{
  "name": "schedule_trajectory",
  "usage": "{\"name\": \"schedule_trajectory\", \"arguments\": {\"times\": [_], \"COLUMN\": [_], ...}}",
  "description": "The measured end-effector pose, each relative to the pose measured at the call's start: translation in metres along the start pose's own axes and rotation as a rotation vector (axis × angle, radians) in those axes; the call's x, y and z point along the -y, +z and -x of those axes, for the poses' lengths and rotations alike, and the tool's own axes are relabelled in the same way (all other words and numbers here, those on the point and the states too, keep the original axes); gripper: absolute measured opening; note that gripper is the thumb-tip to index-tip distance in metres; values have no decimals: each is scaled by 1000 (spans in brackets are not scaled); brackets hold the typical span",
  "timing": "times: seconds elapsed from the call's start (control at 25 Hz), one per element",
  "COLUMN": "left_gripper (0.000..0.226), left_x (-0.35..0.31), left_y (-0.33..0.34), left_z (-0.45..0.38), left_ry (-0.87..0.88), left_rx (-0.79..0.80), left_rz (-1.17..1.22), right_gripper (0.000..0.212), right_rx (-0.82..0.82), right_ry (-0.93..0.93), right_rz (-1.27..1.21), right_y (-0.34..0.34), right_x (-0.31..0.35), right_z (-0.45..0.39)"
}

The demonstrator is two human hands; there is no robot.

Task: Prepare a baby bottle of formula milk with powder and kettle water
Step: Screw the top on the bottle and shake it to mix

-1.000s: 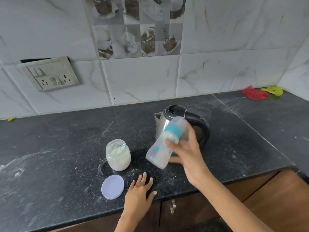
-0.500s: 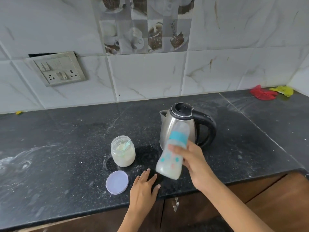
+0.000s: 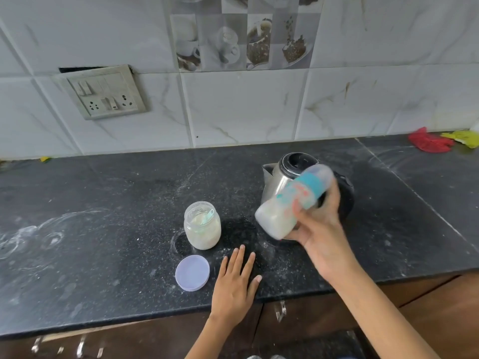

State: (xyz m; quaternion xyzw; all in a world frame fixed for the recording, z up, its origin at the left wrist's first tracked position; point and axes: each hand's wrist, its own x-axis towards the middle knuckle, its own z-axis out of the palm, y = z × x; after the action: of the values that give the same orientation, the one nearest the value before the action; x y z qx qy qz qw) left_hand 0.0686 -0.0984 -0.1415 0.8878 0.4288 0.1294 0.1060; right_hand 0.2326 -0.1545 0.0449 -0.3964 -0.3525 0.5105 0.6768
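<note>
My right hand [image 3: 320, 224] grips a capped baby bottle [image 3: 287, 203] with a teal collar, tilted with its top up and to the right, white milk pooled at its lower end. It hangs above the counter in front of the steel kettle [image 3: 278, 177], partly hiding it. My left hand [image 3: 237, 281] lies flat on the black counter [image 3: 103, 229], fingers spread, holding nothing. An open glass jar of pale powder [image 3: 202, 225] with a scoop inside stands left of the bottle. Its lilac lid [image 3: 192, 272] lies flat beside my left hand.
White powder dusts the counter around the jar. A socket plate [image 3: 103, 92] sits on the tiled wall at the left. Red and yellow cloths [image 3: 440, 141] lie at the far right back. Wooden cabinet doors run below the counter's front edge.
The bottle has swung from near upright half a second ago to a steep tilt, blurred with motion. The left hand has stayed flat on the counter.
</note>
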Motion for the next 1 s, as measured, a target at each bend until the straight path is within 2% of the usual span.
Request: {"name": "schedule_trajectory", "arguments": {"times": [0.08,0.12,0.24,0.28,0.4,0.52,0.56,0.68,0.76,0.88,1.0], "left_gripper": [49,49,51,51,49,50,50,45,46,50,50], "left_x": [1,2,3,2,3,4,3,3,5,3,4], "left_y": [2,3,5,6,6,8,9,7,7,11,9], "left_z": [1,2,0,0,1,0,-1,0,-1,0,0], "left_ry": [38,46,6,10,61,1,-1,59,26,-9,7], "left_rx": [-15,-19,-31,-45,-51,-64,-70,-69,-72,-65,-61], "left_rz": [44,47,-3,-9,10,-31,-38,6,-22,-47,-41], "right_gripper": [100,96,83,82,84,83,79,87,92,73,57], "right_rx": [123,125,-134,-120,75,-45,-56,89,84,181,291], "right_ry": [104,124,16,25,135,-35,-30,100,44,-13,52], "right_rz": [84,87,-143,-155,-18,-209,-219,-51,-192,-489,-464], "right_y": [10,9,-2,-2,7,3,3,9,2,-6,-8], "right_x": [-10,-10,0,-1,-13,-12,-11,-19,-17,-3,-7], "right_z": [6,5,-9,-9,-2,-10,-12,-7,-8,-14,-10]}}
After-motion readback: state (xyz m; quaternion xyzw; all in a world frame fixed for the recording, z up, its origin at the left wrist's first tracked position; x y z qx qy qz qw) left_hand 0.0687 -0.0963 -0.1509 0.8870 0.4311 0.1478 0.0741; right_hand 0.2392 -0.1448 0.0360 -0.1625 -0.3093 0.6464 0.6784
